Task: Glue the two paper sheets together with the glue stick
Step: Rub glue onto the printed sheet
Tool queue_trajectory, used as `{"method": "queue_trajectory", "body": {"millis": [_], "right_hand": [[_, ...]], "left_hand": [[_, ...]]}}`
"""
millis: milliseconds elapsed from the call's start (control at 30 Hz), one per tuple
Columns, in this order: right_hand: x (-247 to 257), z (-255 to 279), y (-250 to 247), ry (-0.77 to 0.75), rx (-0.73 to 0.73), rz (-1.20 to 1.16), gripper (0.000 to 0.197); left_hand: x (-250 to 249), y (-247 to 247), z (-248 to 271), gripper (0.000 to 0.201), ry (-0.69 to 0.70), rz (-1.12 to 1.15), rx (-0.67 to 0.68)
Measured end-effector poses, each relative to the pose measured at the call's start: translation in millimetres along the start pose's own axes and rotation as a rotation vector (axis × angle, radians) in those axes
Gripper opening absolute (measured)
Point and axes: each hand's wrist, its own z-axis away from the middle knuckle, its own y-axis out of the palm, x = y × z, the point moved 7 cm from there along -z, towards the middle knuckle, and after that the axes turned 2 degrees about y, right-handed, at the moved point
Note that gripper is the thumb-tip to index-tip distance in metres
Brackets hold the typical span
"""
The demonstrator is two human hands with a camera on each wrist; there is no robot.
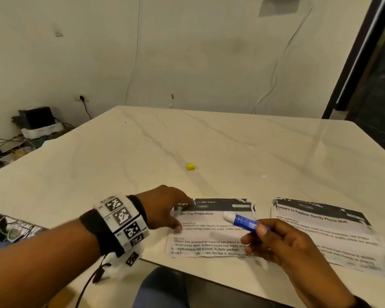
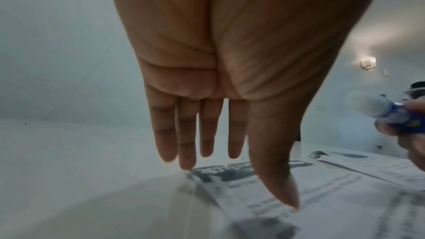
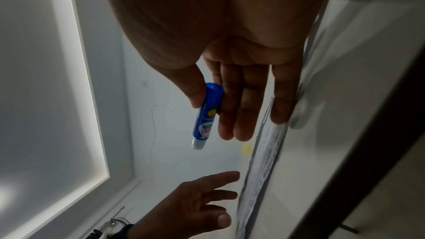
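In the head view, low in the frame, a blue uncapped glue stick point(image 1: 242, 221) is pinched in the right hand point(image 1: 285, 243) grip above the left printed paper sheet point(image 1: 209, 232). The straight-fingered left hand point(image 1: 165, 207) is pressed on its upper left corner. A second printed sheet point(image 1: 327, 234) lies to the right on the white marble tabletop point(image 1: 231, 147). Only the right wrist view shows the thumb point(image 3: 195, 88) set against the stick's base.

I saw a blue glue stick point(image 1: 245, 222) with a white tip, a yellow cap point(image 1: 190, 166) on the cream, grey-veined table point(image 1: 231, 147), two white sheets point(image 1: 211, 227) with black headers, and a black-and-white checkered wristband point(image 1: 122, 221).
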Motion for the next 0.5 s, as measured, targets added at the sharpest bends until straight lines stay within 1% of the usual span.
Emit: {"method": "queue_trajectory", "body": {"millis": [67, 133, 233, 300, 400, 500], "right_hand": [[1, -4, 1, 0.017, -0.004, 0.041, 0.021], [5, -8, 3, 0.022, -0.006, 0.100, 0.019], [14, -11, 7, 0.018, 0.001, 0.190, 0.016], [21, -12, 10, 0.005, 0.010, 0.242, 0.015], [40, -16, 19, -0.064, 0.036, 0.332, 0.013], [63, -23, 41, -0.181, 0.100, 0.440, 0.010]], "left_hand": [[14, -2, -7, 0.075, -0.028, -0.049, 0.028], [31, -4, -15, 0.083, -0.091, -0.062, 0.053], [47, -12, -28, 0.086, -0.160, -0.076, 0.055], [51, -17, -35, 0.088, -0.191, -0.110, 0.080], [52, -24, -44, 0.089, -0.212, -0.149, 0.122], [60, -29, -53, 0.093, -0.226, -0.210, 0.155]]}}
